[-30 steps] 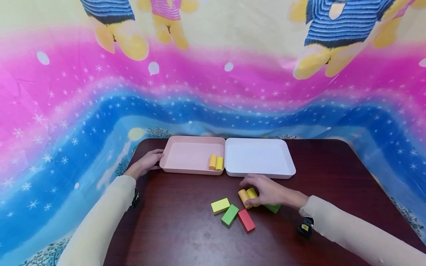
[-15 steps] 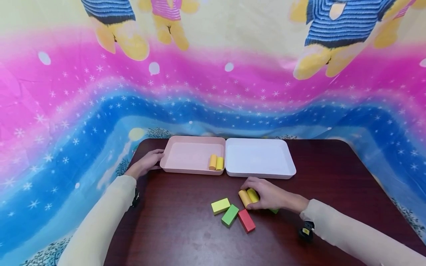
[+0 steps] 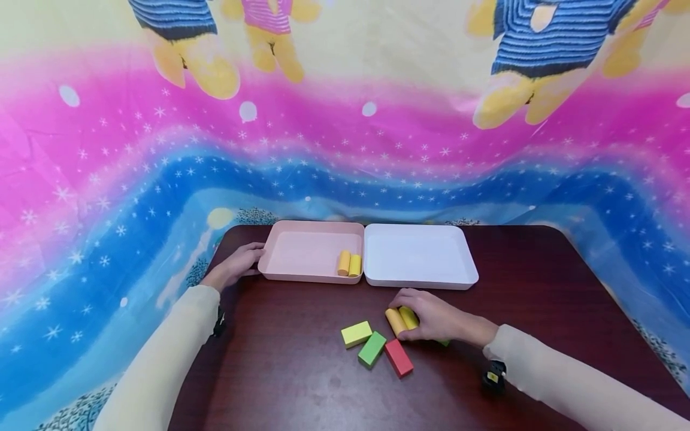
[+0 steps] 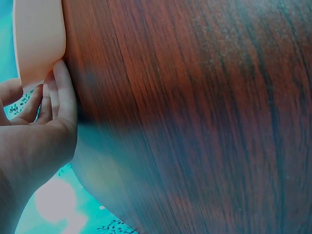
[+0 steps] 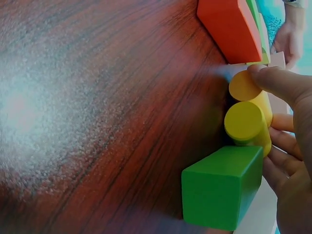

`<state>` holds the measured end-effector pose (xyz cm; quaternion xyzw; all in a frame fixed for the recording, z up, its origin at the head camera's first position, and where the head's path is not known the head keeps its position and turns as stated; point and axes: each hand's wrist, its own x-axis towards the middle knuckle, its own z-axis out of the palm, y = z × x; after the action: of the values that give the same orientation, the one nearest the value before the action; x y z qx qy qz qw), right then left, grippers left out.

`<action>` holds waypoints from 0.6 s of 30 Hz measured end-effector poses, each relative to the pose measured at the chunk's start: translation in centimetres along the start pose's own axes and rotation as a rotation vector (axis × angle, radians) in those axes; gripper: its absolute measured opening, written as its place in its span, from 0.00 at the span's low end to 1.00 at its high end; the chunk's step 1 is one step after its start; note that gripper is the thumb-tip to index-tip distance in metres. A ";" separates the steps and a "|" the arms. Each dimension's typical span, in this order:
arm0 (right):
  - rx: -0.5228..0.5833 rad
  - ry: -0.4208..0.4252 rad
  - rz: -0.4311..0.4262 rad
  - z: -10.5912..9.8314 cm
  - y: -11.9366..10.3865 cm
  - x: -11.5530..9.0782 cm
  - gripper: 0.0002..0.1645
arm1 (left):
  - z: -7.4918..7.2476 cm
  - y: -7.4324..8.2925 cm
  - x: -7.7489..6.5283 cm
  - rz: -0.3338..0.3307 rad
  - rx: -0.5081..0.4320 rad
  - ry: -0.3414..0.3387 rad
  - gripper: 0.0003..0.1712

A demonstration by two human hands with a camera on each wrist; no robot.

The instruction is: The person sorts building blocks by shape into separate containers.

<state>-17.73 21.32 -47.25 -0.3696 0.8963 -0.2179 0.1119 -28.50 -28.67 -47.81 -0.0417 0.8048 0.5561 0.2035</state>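
Note:
My right hand point(image 3: 439, 314) curls over an orange cylinder block point(image 3: 396, 322) and a yellow cylinder block point(image 3: 409, 317), lying side by side on the table. In the right wrist view the thumb touches the orange cylinder point(image 5: 244, 86); the fingers reach round the far side of the yellow one point(image 5: 243, 122). A dark green block point(image 5: 214, 190) stands beside them, mostly hidden by the hand in the head view. At the left, my left hand point(image 3: 241, 263) touches the end of a pink tray point(image 3: 302, 278), its fingers point(image 4: 66, 87) loosely bent against the wall.
A white tray point(image 3: 420, 284) adjoins the pink tray, which contains an orange cylinder point(image 3: 344, 263) and a yellow cylinder point(image 3: 354, 265). Left of the right hand lie a yellow-green block point(image 3: 356, 334), a green block point(image 3: 372, 349) and a red block point(image 3: 399, 358). Patterned cloth hangs behind the table.
My right hand has lowered slightly toward me and its thumb has closed in on the orange and yellow cylinder blocks. The left hand stays at the pink tray.

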 end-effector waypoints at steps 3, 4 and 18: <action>-0.022 0.004 -0.001 0.1 0.0 0.0 0.31 | 0.0 0.0 0.0 0.006 0.004 -0.001 0.34; -0.029 0.004 -0.002 0.1 -0.1 0.0 0.31 | 0.0 0.1 -0.1 0.011 0.011 -0.004 0.34; -0.097 -0.020 -0.019 -0.4 -0.7 0.4 0.33 | 0.1 0.2 -0.5 0.012 0.015 -0.014 0.34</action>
<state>-17.74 20.69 -46.64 -0.3851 0.9012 -0.1714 0.1009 -28.14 -28.60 -47.44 -0.0317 0.8077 0.5516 0.2060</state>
